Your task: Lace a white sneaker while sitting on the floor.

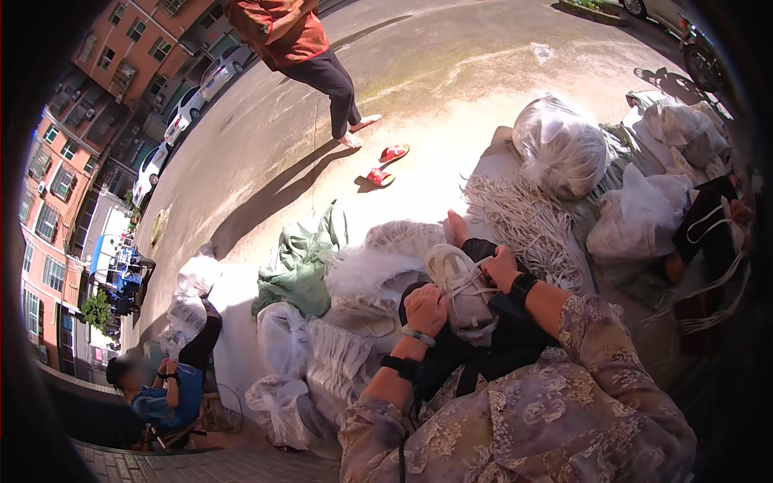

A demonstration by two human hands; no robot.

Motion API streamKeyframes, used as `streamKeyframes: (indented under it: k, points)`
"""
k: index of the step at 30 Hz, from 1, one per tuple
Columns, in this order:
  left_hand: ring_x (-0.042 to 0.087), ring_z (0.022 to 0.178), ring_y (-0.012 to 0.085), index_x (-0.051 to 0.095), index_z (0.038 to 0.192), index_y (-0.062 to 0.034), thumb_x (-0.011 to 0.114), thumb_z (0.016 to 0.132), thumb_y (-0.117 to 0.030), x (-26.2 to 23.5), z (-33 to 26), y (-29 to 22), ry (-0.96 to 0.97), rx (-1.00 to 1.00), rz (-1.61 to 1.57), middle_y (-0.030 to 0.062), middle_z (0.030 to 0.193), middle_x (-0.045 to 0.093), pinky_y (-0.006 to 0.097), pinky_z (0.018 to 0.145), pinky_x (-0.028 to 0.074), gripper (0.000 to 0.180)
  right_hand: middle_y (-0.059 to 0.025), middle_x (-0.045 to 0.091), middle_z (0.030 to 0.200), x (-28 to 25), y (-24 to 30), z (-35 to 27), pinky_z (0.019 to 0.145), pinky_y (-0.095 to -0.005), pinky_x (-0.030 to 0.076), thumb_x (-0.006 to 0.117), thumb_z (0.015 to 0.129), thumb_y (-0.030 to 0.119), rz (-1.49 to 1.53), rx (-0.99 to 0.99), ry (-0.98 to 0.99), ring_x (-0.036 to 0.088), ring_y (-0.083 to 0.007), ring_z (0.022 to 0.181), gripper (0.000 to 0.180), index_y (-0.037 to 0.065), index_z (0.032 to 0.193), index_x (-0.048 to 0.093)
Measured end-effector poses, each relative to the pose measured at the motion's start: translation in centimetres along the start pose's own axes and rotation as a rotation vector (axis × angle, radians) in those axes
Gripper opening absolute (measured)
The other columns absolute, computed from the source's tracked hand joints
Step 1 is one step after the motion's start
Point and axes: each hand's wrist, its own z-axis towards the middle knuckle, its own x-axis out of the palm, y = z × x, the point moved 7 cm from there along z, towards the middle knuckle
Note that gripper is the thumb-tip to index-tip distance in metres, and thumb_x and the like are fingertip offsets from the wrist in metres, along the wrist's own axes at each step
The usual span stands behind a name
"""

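One off-white lace-up shoe [463, 294] with pale laces [469, 283] is found on the black cloth [503, 318] covering the lap, toward its far edge. The shoe is seen from above, its laced front uncovered. It is flanked by two bare hands.

The left hand [425, 310] is placed against the shoe's left side, its fingers curled into a loose fist; whether anything is gripped cannot be told. The right hand [502, 268] is placed at the right side, fingers bent inward and nearly closed. A lace is seen running toward those fingers, but a firm hold on it cannot be confirmed. A black wristband is worn on each arm.

Beyond the lap's far edge, a bare foot [456, 228] is noted. Beyond its right edge, a broad heap of loose white laces [523, 213] is spread, with a large, rounded, clear plastic bag of white contents [562, 149] set behind. Beyond its left edge, a crumpled green cloth sack [294, 270] and a knotted translucent plastic bag [282, 338] are observed.

Farther out, two red slippers [393, 153] are left on the paved ground [435, 105], near a barefoot standing person in a red patterned top [286, 36]. At far left, a seated person in blue [173, 398] is seen.
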Motion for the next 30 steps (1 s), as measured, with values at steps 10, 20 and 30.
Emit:
streamKeyframes:
  k: [10,20,30]
  points:
    - [0.055,0.087,0.0287,0.059,0.079,-0.0077,0.058,0.075,-0.031,2.1,0.8,0.4,0.139,-0.134,0.009,0.0089,0.082,0.062,0.042,0.076,0.038,0.024,0.0007,0.054,0.068,-2.0,5.1,-0.2,0.064,-0.0277,0.046,0.056,0.072,0.005,0.607,0.075,0.202,0.054,-0.0115,0.062,0.028,0.009,0.099,0.051]
    - [0.056,0.087,0.0295,0.059,0.076,-0.0073,0.063,0.070,-0.033,2.3,1.3,0.5,0.307,-0.266,0.089,0.0100,0.082,0.061,0.042,0.073,0.039,0.027,-0.0026,0.058,0.062,-3.3,7.5,-5.7,0.048,-0.0190,0.043,0.054,0.085,0.016,0.178,-0.087,0.812,0.053,-0.0080,0.049,0.016,0.002,0.094,0.058]
    - [0.057,0.081,0.0318,0.057,0.074,-0.0067,0.058,0.072,-0.023,2.1,1.8,0.4,0.206,-0.231,-0.003,0.0123,0.080,0.058,0.043,0.068,0.042,0.017,0.0001,0.055,0.058,-2.5,5.4,-4.9,0.047,-0.0210,0.041,0.060,0.083,0.024,-0.244,-0.263,0.677,0.051,-0.0056,0.051,0.020,0.005,0.078,0.063]
